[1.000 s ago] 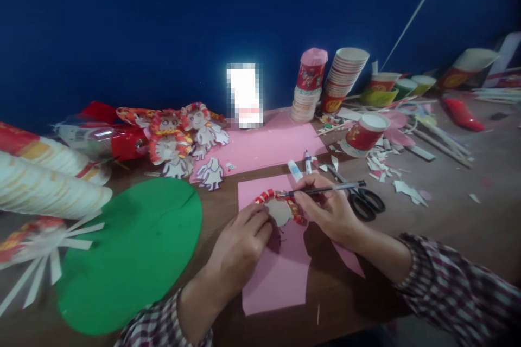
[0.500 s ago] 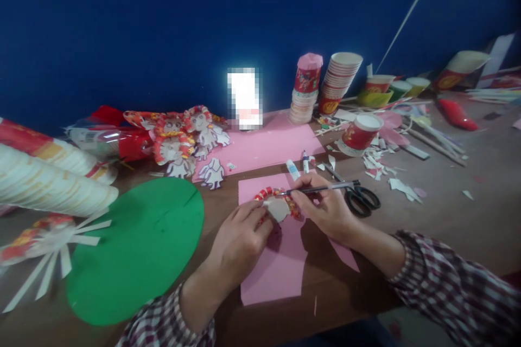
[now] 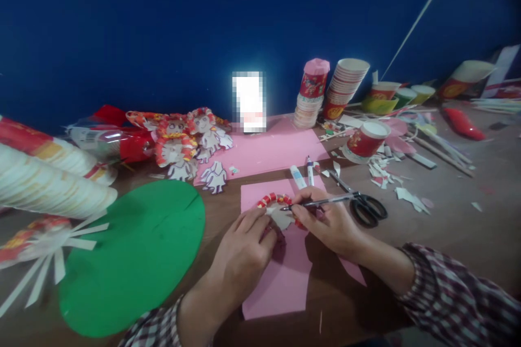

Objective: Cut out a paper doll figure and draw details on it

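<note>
A white paper piece (image 3: 280,218) with a curled red and yellow rim lies on a pink sheet (image 3: 274,293). My left hand (image 3: 246,244) rests on its left side, fingers bent over the edge and holding it down. Between the thumb and fingers of my right hand (image 3: 325,222) is a pen (image 3: 325,201), its tip at the upper part of the white surface. The right side of the rim is partly hidden by my right hand. Black scissors (image 3: 366,210), a glue stick (image 3: 298,177) and a marker (image 3: 310,170) lie just beyond that hand.
A green oval sheet (image 3: 138,255) lies at the left, beside stacked paper cups (image 3: 49,184). Paper figures (image 3: 179,143) sit at the back left. Another cup stack (image 3: 345,87), a red cup (image 3: 367,141) and paper scraps (image 3: 407,198) are at the right.
The pen tip has moved from the curled rim down onto the white paper, along with my right hand. The whole view has shifted slightly.
</note>
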Motion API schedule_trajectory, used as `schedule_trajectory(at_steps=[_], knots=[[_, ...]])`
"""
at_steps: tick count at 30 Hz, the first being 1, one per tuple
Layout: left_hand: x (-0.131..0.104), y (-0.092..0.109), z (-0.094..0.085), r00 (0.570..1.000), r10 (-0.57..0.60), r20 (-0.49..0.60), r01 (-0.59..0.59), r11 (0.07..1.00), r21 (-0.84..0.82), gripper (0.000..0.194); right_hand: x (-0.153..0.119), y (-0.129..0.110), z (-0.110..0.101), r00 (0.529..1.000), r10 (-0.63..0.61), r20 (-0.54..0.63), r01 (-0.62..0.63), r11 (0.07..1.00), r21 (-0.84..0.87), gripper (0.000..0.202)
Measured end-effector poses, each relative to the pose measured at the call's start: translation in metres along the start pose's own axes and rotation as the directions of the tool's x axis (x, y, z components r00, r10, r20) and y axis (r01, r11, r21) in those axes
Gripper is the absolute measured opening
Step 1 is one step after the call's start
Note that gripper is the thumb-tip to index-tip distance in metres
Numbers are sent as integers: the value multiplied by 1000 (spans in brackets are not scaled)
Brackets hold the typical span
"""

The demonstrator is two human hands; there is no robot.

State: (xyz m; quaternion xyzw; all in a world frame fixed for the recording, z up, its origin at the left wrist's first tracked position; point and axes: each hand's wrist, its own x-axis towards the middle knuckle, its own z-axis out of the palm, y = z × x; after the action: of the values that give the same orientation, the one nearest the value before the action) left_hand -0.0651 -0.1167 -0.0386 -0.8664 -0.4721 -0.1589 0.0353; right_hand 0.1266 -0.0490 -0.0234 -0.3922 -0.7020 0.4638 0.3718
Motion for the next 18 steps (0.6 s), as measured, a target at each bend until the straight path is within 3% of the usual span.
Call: schedule_trajectory(at_steps=[5,10,15,18], knots=[[1,1,-1,1000,-4,-1,4,998,-58,14,0,1,0,999,1,41,-3,1000,28,4],[1,1,-2,1000,-8,5,9,995,-102,13,1,1,-1,997,78,-2,-78,996,46,7],[1,6,-6,997,-54,-59,54,999,-10,11,2,2,-3,996,75,-50,-73,996,45,9],[0,13,-9,991,-131,-11,131,988,81,9,2,2,-4,996,48,-74,-45,998,40,8]])
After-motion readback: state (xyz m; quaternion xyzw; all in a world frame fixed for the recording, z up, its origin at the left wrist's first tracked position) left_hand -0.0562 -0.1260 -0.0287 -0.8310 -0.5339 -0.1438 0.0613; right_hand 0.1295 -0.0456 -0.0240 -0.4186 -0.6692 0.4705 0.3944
